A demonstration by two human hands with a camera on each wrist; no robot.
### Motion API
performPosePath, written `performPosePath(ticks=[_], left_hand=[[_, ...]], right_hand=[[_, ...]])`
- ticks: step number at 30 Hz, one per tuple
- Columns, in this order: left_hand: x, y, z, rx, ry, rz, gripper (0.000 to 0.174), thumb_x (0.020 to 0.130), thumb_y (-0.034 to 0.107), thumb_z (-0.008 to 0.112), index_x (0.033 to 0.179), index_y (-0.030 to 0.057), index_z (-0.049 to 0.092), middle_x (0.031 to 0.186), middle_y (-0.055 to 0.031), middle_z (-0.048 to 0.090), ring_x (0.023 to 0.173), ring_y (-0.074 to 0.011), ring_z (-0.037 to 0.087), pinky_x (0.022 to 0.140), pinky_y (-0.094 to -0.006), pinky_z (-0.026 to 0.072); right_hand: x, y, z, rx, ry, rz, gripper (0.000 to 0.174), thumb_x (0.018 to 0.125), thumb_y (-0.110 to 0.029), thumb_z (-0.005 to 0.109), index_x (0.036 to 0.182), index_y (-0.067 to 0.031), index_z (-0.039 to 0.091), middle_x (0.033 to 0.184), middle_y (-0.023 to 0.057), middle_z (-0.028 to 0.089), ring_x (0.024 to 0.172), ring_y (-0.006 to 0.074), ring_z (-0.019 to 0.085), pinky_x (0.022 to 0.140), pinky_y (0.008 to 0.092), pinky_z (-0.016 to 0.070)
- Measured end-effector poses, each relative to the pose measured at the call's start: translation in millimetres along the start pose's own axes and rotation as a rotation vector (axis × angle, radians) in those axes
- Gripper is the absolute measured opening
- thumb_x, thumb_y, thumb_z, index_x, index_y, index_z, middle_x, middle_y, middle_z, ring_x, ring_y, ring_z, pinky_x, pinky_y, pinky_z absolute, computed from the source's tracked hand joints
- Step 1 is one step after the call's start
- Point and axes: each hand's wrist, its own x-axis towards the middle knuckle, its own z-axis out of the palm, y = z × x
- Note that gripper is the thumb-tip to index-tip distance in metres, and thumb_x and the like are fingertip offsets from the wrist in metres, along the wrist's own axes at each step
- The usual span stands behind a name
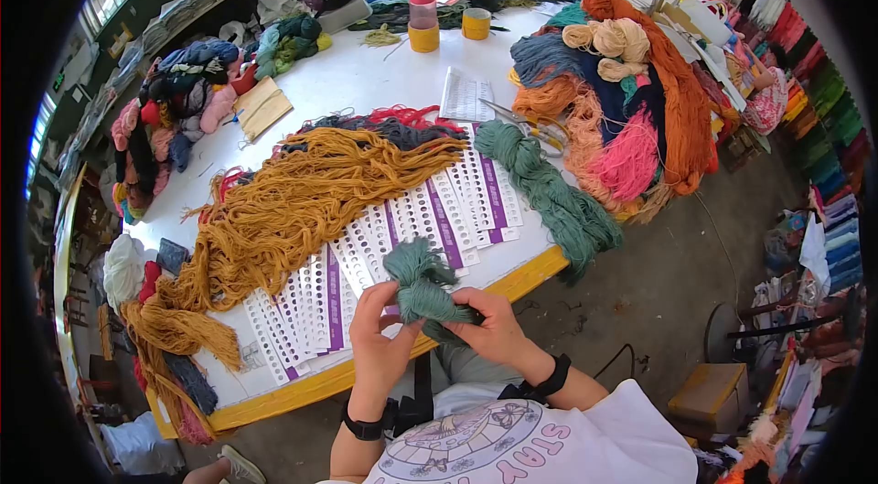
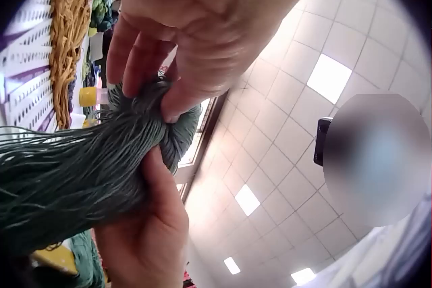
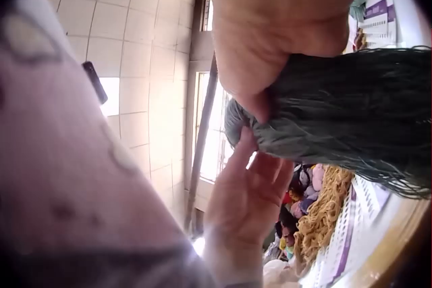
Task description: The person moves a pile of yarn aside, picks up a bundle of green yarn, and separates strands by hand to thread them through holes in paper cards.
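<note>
A small green yarn bundle (image 1: 425, 294) is held between both hands just past the table's front edge. My left hand (image 1: 380, 342) pinches its left side with thumb and fingers, and my right hand (image 1: 494, 328) grips the right side. In the left wrist view, the left hand (image 2: 196, 24) pinches the gathered part of the yarn (image 2: 74, 173), with the right hand (image 2: 152, 234) below, its thumb against the strands. The right wrist view has the right hand (image 3: 283, 24) over the yarn (image 3: 344, 112) and the left hand (image 3: 243, 207) touching its gathered end.
Mustard yarn (image 1: 302, 191) lies over white hole-punched cards (image 1: 439, 219) on the table. A larger green skein (image 1: 549, 191) hangs over the front edge, with scissors (image 1: 540, 129) behind it. Orange and pink yarn (image 1: 631, 155) is piled at right, dark yarn (image 1: 192, 91) at left.
</note>
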Motion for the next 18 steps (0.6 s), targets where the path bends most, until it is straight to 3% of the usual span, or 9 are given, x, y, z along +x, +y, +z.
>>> performPosePath(ticks=[6, 9, 13, 18], left_hand=[[-14, -7, -28, 0.19, 0.154, 0.05, 0.026, 0.062, 0.0, 0.068, 0.086, 0.0027, 0.058, 0.08, -0.0039, 0.052, 0.07, -0.0118, 0.051, 0.057, -0.0228, 0.0421], [-22, -11, -42, 0.262, 0.127, 0.013, 0.02, 0.062, 0.002, 0.068, 0.079, 0.0027, 0.058, 0.071, -0.0023, 0.048, 0.063, -0.0112, 0.047, 0.055, -0.0226, 0.0389], [-31, -11, -63, 0.137, 0.114, -0.09, 0.013, 0.064, 0.001, 0.066, 0.073, 0.0014, 0.058, 0.068, 0.0, 0.045, 0.062, -0.0077, 0.045, 0.055, -0.0193, 0.0368], [-48, -14, -75, -0.111, 0.207, -0.139, 0.009, 0.065, -0.005, 0.061, 0.07, 0.0001, 0.056, 0.073, 0.0008, 0.045, 0.064, -0.0054, 0.042, 0.057, -0.0176, 0.0349]], right_hand=[[15, -28, 22, -0.083, 0.048, -0.242, 0.045, 0.07, -0.007, 0.062, 0.113, -0.0071, 0.051, 0.102, 0.0084, 0.051, 0.09, 0.0202, 0.054, 0.076, 0.0304, 0.0443], [27, -25, 34, -0.227, -0.277, -0.276, 0.048, 0.067, -0.008, 0.062, 0.114, -0.0089, 0.052, 0.103, 0.0097, 0.052, 0.093, 0.0263, 0.053, 0.079, 0.0327, 0.0441], [39, -19, 48, -0.18, -0.421, -0.275, 0.038, 0.067, -0.009, 0.061, 0.104, -0.0064, 0.055, 0.097, 0.0112, 0.057, 0.085, 0.0271, 0.058, 0.072, 0.0329, 0.0474], [38, -20, 64, -0.178, -0.397, -0.312, 0.028, 0.067, -0.011, 0.062, 0.093, -0.0044, 0.058, 0.082, 0.0105, 0.061, 0.071, 0.0242, 0.061, 0.063, 0.031, 0.0493]])
